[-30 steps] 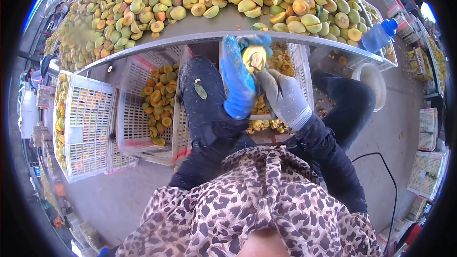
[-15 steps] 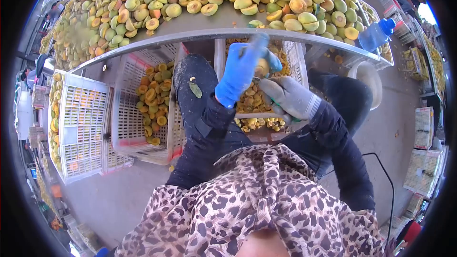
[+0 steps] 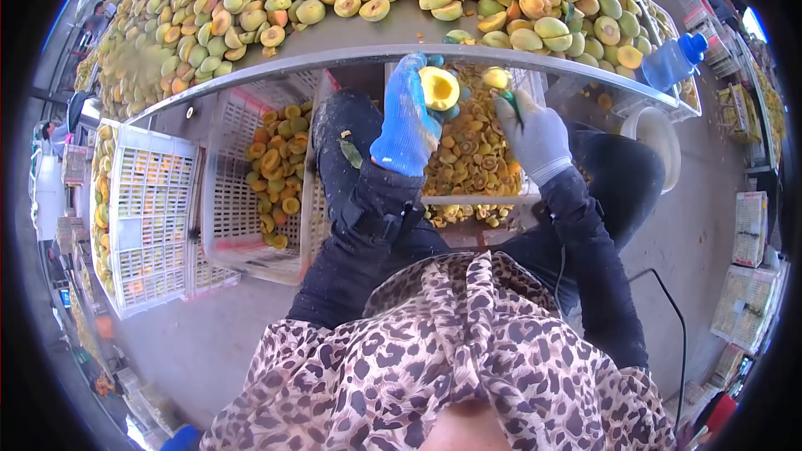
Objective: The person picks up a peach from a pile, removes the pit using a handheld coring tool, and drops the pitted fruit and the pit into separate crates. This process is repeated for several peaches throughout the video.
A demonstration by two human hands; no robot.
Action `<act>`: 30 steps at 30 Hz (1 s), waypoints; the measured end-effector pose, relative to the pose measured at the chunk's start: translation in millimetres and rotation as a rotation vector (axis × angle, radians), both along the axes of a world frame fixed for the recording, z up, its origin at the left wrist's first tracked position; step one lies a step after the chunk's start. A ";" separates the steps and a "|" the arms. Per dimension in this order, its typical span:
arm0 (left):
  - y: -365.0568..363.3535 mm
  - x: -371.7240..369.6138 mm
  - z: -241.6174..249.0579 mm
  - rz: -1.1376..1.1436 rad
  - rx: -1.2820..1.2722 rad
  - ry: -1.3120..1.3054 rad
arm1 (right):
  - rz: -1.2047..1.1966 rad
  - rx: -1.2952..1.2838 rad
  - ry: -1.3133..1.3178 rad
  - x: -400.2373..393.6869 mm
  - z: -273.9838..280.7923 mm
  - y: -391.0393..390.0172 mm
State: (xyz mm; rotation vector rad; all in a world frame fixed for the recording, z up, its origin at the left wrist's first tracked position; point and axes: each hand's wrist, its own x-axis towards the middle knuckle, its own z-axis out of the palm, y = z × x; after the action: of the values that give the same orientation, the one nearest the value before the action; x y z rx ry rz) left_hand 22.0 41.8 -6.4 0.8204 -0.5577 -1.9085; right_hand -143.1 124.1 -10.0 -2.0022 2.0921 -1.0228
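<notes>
In my left hand (image 3: pixel 401 129), gloved in blue, is a hollowed peach half (image 3: pixel 452 92), its cut yellow face and round cavity turned up. My right hand (image 3: pixel 537 138), in a grey glove, grips a green-handled tool (image 3: pixel 512 103). A yellowish scooped-out piece (image 3: pixel 497 77) sits at the tool's far end; the blade itself is hidden. The hands are apart. Below and between them stands a white crate (image 3: pixel 528 200) full of cut pits and fruit scraps.
A metal-edged table (image 3: pixel 351 57) heaped with halved peaches (image 3: pixel 251 0) spans the front. To the left, a white crate (image 3: pixel 219 225) holds hollowed halves, beside another crate (image 3: pixel 150 217). A blue bottle (image 3: pixel 668 65) and a white bucket (image 3: pixel 656 138) are at the right. A black cable (image 3: pixel 672 309) lies on the floor.
My hands have moved apart from working together on the fruit. The peach half now shows an open cavity, and the right hand has drawn away rightward with the tool and scooped-out piece.
</notes>
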 end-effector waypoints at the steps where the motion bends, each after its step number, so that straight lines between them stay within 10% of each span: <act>1: 1.0 -2.6 -0.8 0.040 0.024 0.005 | -0.002 0.010 0.096 5.0 13.6 -1.9; 5: 3.0 0.1 -14.2 -0.083 -0.109 0.005 | 0.069 0.095 0.251 25.1 36.6 -6.1; 9: 24.7 7.5 -38.1 0.331 -0.899 -0.522 | -0.048 0.161 0.416 36.0 13.7 -9.3; 10: 36.4 11.2 2.2 0.186 -0.551 -0.482 | -0.104 0.234 0.459 37.8 4.5 -9.1; 16: 7.3 96.4 39.5 0.255 -0.483 -1.377 | -0.247 0.480 0.254 -32.0 -20.2 -9.9; 18: -34.1 90.5 33.2 0.607 -1.605 -2.109 | -0.160 0.430 0.173 -20.8 -30.1 -7.2; 20: -75.1 33.1 21.7 0.326 -1.393 -1.464 | -0.022 0.401 0.075 -0.1 -45.0 -2.2; 25: -113.7 -61.4 -16.0 -0.319 -1.153 -1.600 | 0.120 0.512 0.010 28.3 -43.5 18.6; 30: -141.7 -59.2 -23.3 -0.392 -1.031 -1.726 | 0.125 0.456 -0.057 19.8 -59.1 38.5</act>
State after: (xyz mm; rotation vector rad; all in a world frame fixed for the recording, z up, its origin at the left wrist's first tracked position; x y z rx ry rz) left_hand -37.2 -100.0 -29.7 1.4624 -2.5167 -0.4254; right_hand -123.3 162.6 -69.1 -1.8186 1.9226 -0.5141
